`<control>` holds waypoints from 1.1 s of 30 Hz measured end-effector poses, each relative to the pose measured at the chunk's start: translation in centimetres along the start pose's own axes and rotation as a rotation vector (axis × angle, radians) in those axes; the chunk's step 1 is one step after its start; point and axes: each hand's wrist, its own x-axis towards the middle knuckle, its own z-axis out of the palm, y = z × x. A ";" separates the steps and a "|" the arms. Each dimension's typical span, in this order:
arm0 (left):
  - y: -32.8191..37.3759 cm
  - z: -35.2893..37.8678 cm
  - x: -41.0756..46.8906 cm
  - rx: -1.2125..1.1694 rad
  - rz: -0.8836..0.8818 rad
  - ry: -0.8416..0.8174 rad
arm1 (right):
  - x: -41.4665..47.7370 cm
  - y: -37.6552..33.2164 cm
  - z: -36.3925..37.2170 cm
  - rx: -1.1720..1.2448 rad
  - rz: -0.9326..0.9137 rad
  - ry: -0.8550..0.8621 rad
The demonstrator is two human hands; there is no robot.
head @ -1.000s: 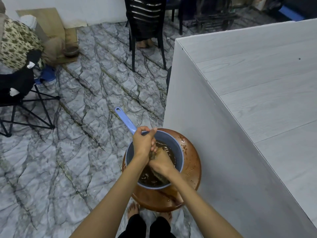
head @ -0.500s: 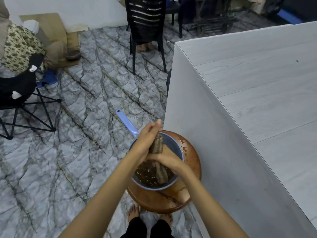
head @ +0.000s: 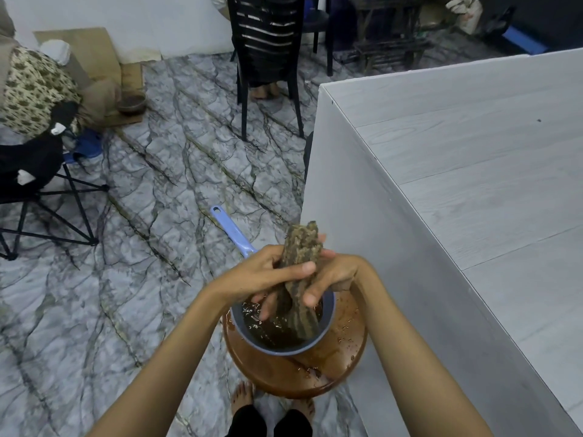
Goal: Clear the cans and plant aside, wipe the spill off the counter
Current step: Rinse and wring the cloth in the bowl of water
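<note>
- The left hand (head: 262, 274) and the right hand (head: 336, 275) are both curled tight round a twisted wet cloth (head: 301, 244), side by side and touching.
- The cloth stands tilted. Its top end pokes above the fingers and its lower end hangs into a blue basin (head: 329, 313) directly beneath.
- The basin holds dark brown water, and its long handle points up and left.
- It sits on a round wooden stool (head: 350, 351) spattered with drops, and the person's bare feet (head: 243, 395) show just below.
- The stool stands close against the side panel of the counter (head: 473, 184), whose pale grey wood-grain top spreads out to the right.
- The marble-patterned floor (head: 157, 184) carries a black chair (head: 265, 42) ahead, with someone's feet under it.
- At the left is a folding chair (head: 38, 190) near a patterned bundle (head: 31, 86).
- Cardboard (head: 88, 48) leans on the white wall, with a brown bowl (head: 131, 102) beside it.
</note>
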 end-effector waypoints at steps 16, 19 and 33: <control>-1.9 -0.9 3.3 -0.606 0.077 0.207 | 2.7 2.9 1.4 0.259 -0.030 0.327; -2.7 -0.3 3.8 -0.685 0.011 0.313 | 3.7 3.5 2.1 0.094 0.033 0.538; -4.5 0.9 5.7 -0.528 -0.302 0.861 | 6.2 5.7 3.2 -0.580 0.211 1.013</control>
